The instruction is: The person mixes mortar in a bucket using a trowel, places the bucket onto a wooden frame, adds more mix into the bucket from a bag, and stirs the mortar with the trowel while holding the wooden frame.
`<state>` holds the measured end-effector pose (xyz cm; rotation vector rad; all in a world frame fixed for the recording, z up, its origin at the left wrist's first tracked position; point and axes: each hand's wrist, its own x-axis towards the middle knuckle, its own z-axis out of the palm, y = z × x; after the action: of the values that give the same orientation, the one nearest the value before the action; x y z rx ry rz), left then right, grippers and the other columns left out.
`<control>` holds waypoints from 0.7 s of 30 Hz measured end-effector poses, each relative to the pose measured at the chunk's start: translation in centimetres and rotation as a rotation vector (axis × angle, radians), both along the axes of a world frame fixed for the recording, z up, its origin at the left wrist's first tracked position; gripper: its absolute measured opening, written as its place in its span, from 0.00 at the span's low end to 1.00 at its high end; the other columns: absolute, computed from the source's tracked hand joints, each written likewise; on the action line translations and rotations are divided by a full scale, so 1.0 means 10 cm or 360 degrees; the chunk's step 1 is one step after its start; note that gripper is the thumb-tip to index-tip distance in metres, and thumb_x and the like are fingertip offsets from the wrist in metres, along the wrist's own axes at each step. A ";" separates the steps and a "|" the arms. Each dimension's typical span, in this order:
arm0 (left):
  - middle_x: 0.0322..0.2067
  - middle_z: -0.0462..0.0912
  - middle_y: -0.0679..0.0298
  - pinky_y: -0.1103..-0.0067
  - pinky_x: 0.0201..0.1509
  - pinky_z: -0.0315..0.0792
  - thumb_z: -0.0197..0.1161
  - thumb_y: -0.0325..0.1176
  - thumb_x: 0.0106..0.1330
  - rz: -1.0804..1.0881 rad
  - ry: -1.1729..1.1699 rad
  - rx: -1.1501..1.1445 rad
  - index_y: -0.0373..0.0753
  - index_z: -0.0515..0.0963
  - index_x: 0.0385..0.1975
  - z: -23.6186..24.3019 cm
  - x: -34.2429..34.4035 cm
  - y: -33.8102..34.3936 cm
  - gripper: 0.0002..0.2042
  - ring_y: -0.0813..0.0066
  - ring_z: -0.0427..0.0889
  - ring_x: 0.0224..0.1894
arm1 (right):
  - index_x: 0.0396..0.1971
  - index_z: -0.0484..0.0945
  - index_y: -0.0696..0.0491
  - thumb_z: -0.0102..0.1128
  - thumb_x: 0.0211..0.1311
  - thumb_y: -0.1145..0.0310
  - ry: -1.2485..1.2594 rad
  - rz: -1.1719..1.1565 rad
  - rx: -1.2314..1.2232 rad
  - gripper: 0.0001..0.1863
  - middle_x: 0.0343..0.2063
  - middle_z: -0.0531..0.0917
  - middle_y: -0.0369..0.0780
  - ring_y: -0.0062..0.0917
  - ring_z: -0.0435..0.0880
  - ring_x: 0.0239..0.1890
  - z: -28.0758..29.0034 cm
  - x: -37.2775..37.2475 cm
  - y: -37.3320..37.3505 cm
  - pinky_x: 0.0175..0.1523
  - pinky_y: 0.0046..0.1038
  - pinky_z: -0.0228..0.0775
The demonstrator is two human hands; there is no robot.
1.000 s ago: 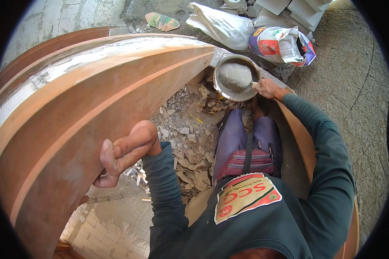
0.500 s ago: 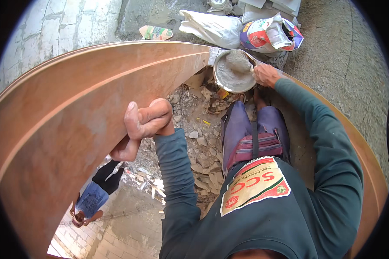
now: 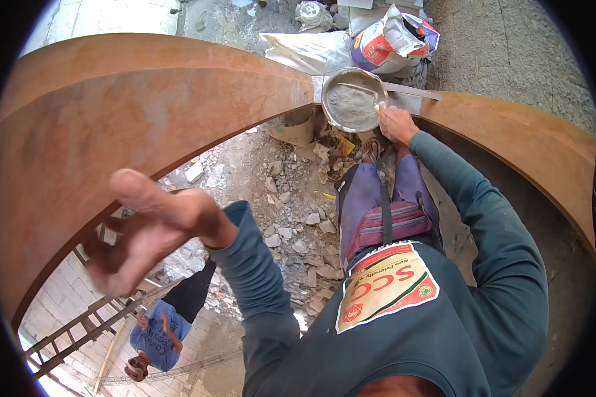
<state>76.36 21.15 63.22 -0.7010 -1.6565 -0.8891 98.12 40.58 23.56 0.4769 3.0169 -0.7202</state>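
My left hand (image 3: 149,221) hangs in the air beside the rust-brown steel beam (image 3: 146,106), fingers spread and smeared by motion, holding nothing. At the far end of my reach, my right hand (image 3: 396,124) is closed on a trowel-like tool with a pale handle (image 3: 380,107). Its working end is mostly hidden at the right rim of a round metal bowl (image 3: 327,114). Wet grey cement mix (image 3: 352,104) fills much of the bowl, which sits where the beam meets a pale plate.
A white sack (image 3: 311,51) and an opened printed bag (image 3: 387,43) stand behind the bowl. A flat pale strip (image 3: 414,91) lies right of it. Broken rubble (image 3: 285,192) covers the ground below. Another person (image 3: 159,331) stands lower left near a metal ladder-like frame (image 3: 89,324).
My left hand has swung left and its fingers have spread. The bowl and my right hand sit slightly further left in view. The person below has raised their hands together.
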 end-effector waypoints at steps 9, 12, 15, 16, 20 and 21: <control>0.46 0.53 0.46 0.60 0.52 0.64 0.56 0.44 0.64 -0.0288 0.0424 -0.0062 0.28 0.46 0.57 0.01 -0.21 0.39 0.34 0.54 0.63 0.51 | 0.24 0.78 0.55 0.46 0.59 0.69 -0.0456 -0.0081 0.0174 0.11 0.22 0.81 0.46 0.38 0.83 0.27 -0.62 -0.23 -0.10 0.30 0.38 0.76; 0.47 0.57 0.46 0.63 0.52 0.65 0.60 0.45 0.62 -0.0293 0.0561 -0.0105 0.26 0.49 0.57 0.04 -0.25 0.21 0.36 0.58 0.66 0.50 | 0.26 0.78 0.56 0.47 0.58 0.69 -0.0430 -0.0090 0.0056 0.10 0.23 0.82 0.46 0.38 0.84 0.28 -0.34 -0.39 -0.25 0.31 0.37 0.77; 0.46 0.61 0.47 0.64 0.50 0.66 0.61 0.46 0.62 -0.0189 0.0578 -0.0049 0.26 0.50 0.58 -0.05 -0.15 0.21 0.36 0.60 0.67 0.48 | 0.26 0.78 0.58 0.48 0.58 0.69 -0.0357 -0.0037 0.0068 0.11 0.24 0.83 0.45 0.37 0.84 0.29 -0.21 -0.34 -0.15 0.33 0.37 0.77; 0.45 0.64 0.47 0.66 0.50 0.67 0.61 0.46 0.62 -0.0180 0.0593 -0.0025 0.25 0.50 0.59 -0.06 -0.13 0.25 0.37 0.60 0.68 0.47 | 0.27 0.79 0.57 0.49 0.58 0.69 -0.0344 -0.0076 0.0082 0.10 0.24 0.83 0.46 0.37 0.84 0.30 -0.23 -0.31 -0.15 0.34 0.37 0.77; 0.47 0.63 0.46 0.67 0.52 0.67 0.62 0.45 0.61 -0.0274 0.0544 0.0012 0.26 0.50 0.59 -0.01 -0.13 0.48 0.37 0.60 0.68 0.50 | 0.29 0.78 0.56 0.45 0.59 0.68 -0.0376 -0.0176 -0.0078 0.11 0.28 0.81 0.50 0.43 0.83 0.33 -0.90 -0.26 -0.07 0.38 0.41 0.75; 0.47 0.63 0.46 0.67 0.52 0.67 0.62 0.45 0.61 -0.0270 0.0541 0.0034 0.26 0.50 0.59 -0.12 -0.07 0.55 0.37 0.60 0.68 0.50 | 0.29 0.78 0.56 0.45 0.59 0.68 -0.0380 -0.0178 -0.0057 0.11 0.28 0.81 0.50 0.43 0.83 0.33 -0.98 -0.26 0.05 0.38 0.41 0.75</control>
<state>75.68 26.64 62.02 -0.9331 -1.2986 -0.8512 95.57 41.04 13.81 0.6824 2.7691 -0.6671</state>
